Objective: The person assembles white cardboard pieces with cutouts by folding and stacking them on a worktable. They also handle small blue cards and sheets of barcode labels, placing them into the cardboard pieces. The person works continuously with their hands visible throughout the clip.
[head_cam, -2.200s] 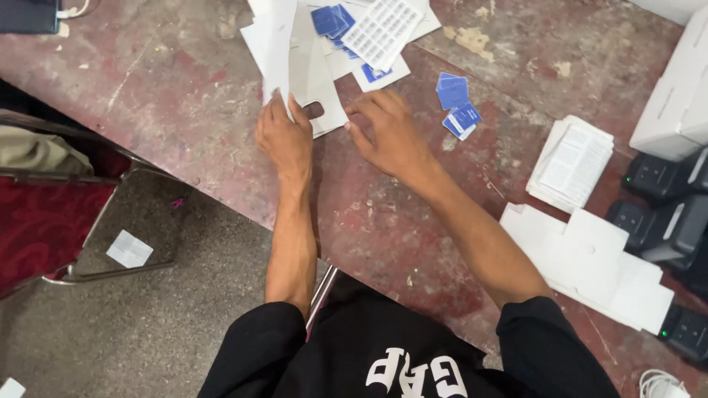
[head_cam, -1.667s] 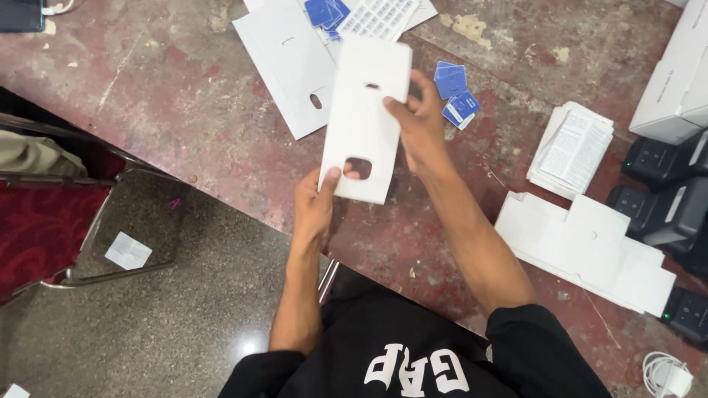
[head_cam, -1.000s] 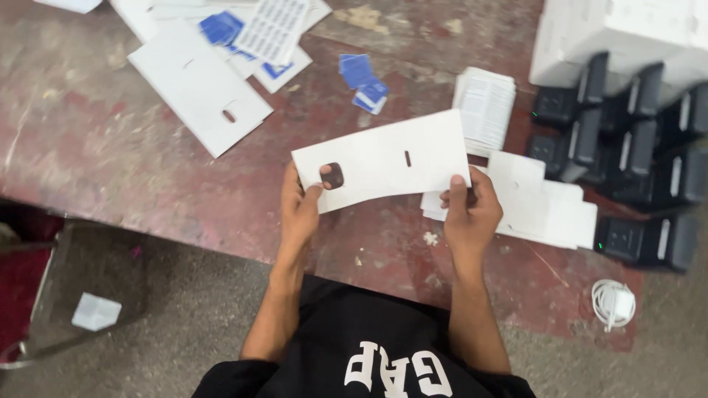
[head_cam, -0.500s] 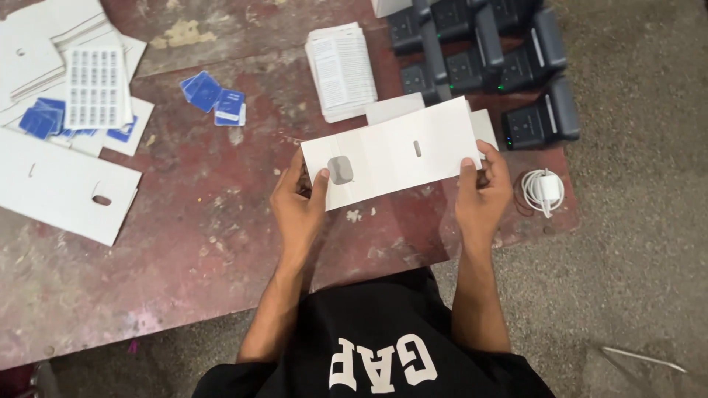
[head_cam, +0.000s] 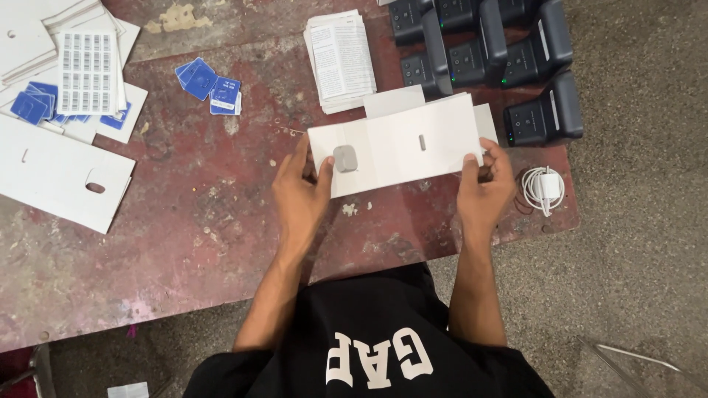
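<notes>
I hold a flat white cardboard insert (head_cam: 398,144) level above the worn red table (head_cam: 199,221), one hand at each end. My left hand (head_cam: 301,193) grips its left end, thumb beside the round cut-out. My right hand (head_cam: 484,188) pinches its right end. A small slot sits near the insert's middle. More white card pieces (head_cam: 394,101) lie under it on the table.
Several black devices (head_cam: 509,55) stand at the table's far right corner, a coiled white cable with plug (head_cam: 544,188) beside them. A stack of leaflets (head_cam: 339,59), blue cards (head_cam: 210,79), a label sheet (head_cam: 87,71) and another white insert (head_cam: 59,177) lie to the left.
I lifted the white insert from the left pile, turned it level and carried it to the right end of the table. The view swung right with it.
</notes>
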